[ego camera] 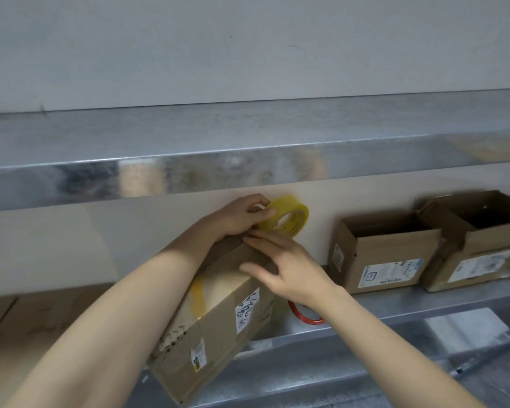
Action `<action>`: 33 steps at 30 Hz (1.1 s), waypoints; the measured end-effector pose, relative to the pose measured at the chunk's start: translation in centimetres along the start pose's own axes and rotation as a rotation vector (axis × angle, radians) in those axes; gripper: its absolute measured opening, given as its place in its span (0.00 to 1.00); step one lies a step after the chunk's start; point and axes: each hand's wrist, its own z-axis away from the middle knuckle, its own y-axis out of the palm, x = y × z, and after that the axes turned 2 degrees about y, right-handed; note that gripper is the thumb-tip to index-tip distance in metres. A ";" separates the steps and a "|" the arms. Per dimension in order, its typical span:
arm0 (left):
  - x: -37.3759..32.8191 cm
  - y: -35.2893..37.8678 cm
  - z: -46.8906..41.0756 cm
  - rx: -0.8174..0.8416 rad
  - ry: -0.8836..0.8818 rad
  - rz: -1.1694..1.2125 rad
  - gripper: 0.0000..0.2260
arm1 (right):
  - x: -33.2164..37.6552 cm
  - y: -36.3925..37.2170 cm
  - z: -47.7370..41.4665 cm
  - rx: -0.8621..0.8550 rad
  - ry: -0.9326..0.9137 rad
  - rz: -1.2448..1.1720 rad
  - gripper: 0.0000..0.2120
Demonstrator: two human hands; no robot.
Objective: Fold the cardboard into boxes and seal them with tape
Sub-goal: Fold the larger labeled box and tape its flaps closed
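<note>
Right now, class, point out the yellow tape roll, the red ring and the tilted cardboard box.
yellow tape roll [301,220]: head view, outer band.
red ring [309,321]: head view, lower curve.
tilted cardboard box [218,343]: head view, side face.

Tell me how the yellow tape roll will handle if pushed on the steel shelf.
The tape roll is a ring, so on edge it would probably roll; flat, it likely slides on the smooth shelf. The left hand holds it up alone, so it seems light.

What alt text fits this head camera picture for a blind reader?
A person's left hand holds a yellow tape roll at the top edge of a cardboard box while the right hand presses on it. Two open boxes stand on the metal shelf.
</note>
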 end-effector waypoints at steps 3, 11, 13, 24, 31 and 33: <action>-0.7 0.0 0.1 -0.015 0.020 -0.023 0.12 | -0.3 0.6 0.7 0.043 -0.099 0.062 0.46; -2.1 -0.5 0.8 -0.137 0.128 -0.038 0.02 | 2.2 3.7 0.1 -0.224 0.020 0.260 0.45; -2.0 -0.7 1.2 -0.197 0.122 0.011 0.03 | 2.2 3.1 0.2 -0.278 0.012 0.270 0.43; -5.0 0.1 3.8 -0.085 0.167 -0.025 0.07 | -1.9 -6.8 -1.8 -0.165 0.256 0.127 0.39; -6.4 1.4 4.1 -0.309 0.093 0.024 0.16 | -1.9 -7.5 0.0 -0.190 0.434 -0.204 0.19; -6.3 1.9 4.1 -0.368 -0.034 0.006 0.25 | -1.9 -7.6 0.3 -0.280 0.471 -0.212 0.20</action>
